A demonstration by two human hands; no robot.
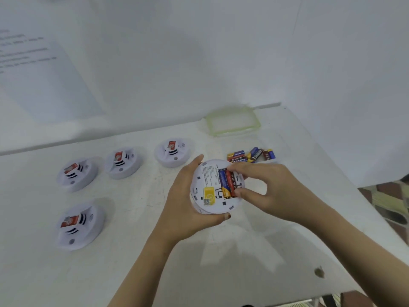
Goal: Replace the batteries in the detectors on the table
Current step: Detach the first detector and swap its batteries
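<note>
Your left grip point(183, 209) curls round the upturned detector point(208, 185), held over the counter point(137, 262). Your right grip point(272, 191) pinches the red battery point(231, 182) lying in its bay beside a blue battery point(223, 180). Four other detectors point(77, 173) sit to the left, and spare batteries point(252, 155) lie behind.

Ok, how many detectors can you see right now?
5. Back row on the table: left detector, middle detector, right detector. Front detector sits nearer, on the left. Held detector is gripped by the left hand. None seems hidden.
</note>
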